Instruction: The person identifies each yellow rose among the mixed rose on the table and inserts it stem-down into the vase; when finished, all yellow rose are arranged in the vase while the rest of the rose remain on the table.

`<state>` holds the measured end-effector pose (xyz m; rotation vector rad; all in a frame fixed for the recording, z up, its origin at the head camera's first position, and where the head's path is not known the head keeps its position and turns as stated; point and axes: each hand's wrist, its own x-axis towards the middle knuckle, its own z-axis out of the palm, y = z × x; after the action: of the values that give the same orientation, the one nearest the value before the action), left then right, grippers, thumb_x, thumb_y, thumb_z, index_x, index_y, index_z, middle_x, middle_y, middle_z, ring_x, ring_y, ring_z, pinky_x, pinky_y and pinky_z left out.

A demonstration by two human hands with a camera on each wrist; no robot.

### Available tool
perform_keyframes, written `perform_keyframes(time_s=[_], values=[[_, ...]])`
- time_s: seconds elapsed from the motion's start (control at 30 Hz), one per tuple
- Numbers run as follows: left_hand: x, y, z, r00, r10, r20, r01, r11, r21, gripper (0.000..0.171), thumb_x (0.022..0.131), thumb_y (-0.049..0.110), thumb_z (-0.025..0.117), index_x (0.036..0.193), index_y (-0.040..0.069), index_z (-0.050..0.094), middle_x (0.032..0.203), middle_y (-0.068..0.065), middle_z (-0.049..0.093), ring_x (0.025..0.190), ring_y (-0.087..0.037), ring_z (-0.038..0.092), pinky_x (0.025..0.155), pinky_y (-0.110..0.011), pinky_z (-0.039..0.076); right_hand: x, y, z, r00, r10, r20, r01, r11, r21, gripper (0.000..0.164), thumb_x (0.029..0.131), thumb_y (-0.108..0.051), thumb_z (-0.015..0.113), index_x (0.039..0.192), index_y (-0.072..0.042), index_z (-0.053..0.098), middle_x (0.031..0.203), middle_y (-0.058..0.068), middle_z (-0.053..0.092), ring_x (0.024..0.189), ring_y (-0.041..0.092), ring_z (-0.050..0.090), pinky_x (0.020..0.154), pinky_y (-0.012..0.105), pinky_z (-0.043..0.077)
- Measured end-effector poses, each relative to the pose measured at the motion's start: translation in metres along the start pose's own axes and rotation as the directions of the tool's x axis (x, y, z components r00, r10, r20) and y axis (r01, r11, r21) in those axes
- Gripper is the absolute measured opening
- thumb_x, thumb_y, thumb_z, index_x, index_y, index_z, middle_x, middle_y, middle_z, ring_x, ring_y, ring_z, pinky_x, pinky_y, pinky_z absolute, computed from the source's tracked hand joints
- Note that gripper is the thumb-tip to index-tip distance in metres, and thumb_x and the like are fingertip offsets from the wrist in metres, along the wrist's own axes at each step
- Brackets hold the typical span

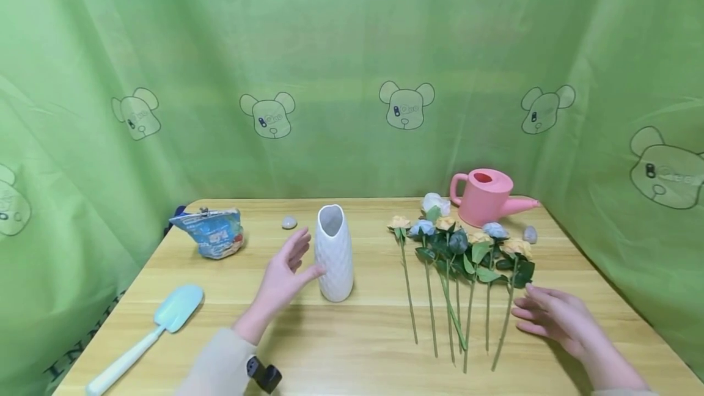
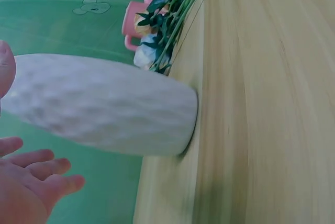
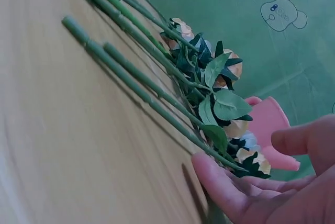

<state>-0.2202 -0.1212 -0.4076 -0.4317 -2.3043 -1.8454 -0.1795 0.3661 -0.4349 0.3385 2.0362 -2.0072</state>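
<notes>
A white textured vase (image 1: pixel 333 255) stands upright near the table's middle. At its left side my left hand (image 1: pixel 283 274) is spread, thumb toward the vase wall and fingers apart. The left wrist view shows the vase (image 2: pixel 110 103) between the thumb and the fingers (image 2: pixel 39 169). Artificial roses with long green stems lie side by side to the right. Beside the rightmost yellow rose (image 1: pixel 517 248) is my right hand (image 1: pixel 561 319), fingers loosely bent and holding nothing. In the right wrist view a fingertip comes right up to that rose's stem (image 3: pixel 152 101).
A pink watering can (image 1: pixel 486 197) stands behind the roses, with a grey stone (image 1: pixel 530 234) near its spout. Another stone (image 1: pixel 288 222) lies behind the vase. At left are a blue clipped bag (image 1: pixel 217 234) and a light-blue trowel (image 1: pixel 178 308). Green curtains surround the table.
</notes>
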Motion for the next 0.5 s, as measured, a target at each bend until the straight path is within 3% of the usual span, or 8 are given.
perform_keyframes(time_s=[0.1, 0.23, 0.4, 0.5], values=[[0.005, -0.002, 0.008, 1.0, 0.008, -0.002, -0.008, 0.999, -0.053, 0.081, 0.074, 0.011, 0.079, 0.143, 0.011, 0.035, 0.138, -0.016, 0.044, 0.126, -0.03, 0.042, 0.102, -0.05, 0.033, 0.004, 0.001, 0.001, 1.0, 0.017, 0.016, -0.018, 0.997, 0.07, 0.072, 0.098, -0.025, 0.048, 0.136, 0.02, 0.006, 0.098, 0.012, 0.064, 0.091, 0.025, 0.064, 0.086, 0.046, 0.049], [0.009, 0.001, 0.014, 1.0, 0.004, -0.002, -0.004, 0.994, -0.105, 0.081, 0.072, 0.003, 0.078, 0.142, 0.005, 0.036, 0.135, -0.02, 0.046, 0.123, -0.032, 0.044, 0.1, -0.05, 0.035, 0.01, 0.002, 0.004, 0.999, 0.033, 0.032, -0.038, 0.989, 0.141, 0.05, 0.098, -0.021, 0.048, 0.129, 0.013, 0.028, 0.096, 0.01, 0.066, 0.09, 0.025, 0.064, 0.086, 0.045, 0.05], [0.006, 0.015, 0.02, 1.0, 0.022, 0.02, -0.018, 0.985, -0.171, 0.079, 0.072, -0.003, 0.077, 0.14, 0.0, 0.037, 0.132, -0.022, 0.048, 0.12, -0.035, 0.047, 0.098, -0.047, 0.04, 0.014, 0.003, 0.004, 0.998, 0.063, 0.028, -0.067, 0.977, 0.203, 0.013, 0.095, -0.015, 0.052, 0.1, -0.004, 0.055, 0.09, 0.007, 0.066, 0.084, 0.022, 0.065, 0.082, 0.041, 0.052], [0.006, 0.016, 0.022, 0.999, 0.022, 0.034, -0.015, 0.981, -0.193, 0.079, 0.072, -0.005, 0.076, 0.14, -0.001, 0.036, 0.132, -0.023, 0.047, 0.119, -0.036, 0.047, 0.098, -0.048, 0.04, 0.016, 0.004, 0.003, 0.997, 0.077, 0.012, -0.077, 0.968, 0.24, 0.01, 0.093, -0.011, 0.055, 0.087, -0.012, 0.063, 0.084, 0.005, 0.065, 0.079, 0.019, 0.064, 0.079, 0.037, 0.054]])
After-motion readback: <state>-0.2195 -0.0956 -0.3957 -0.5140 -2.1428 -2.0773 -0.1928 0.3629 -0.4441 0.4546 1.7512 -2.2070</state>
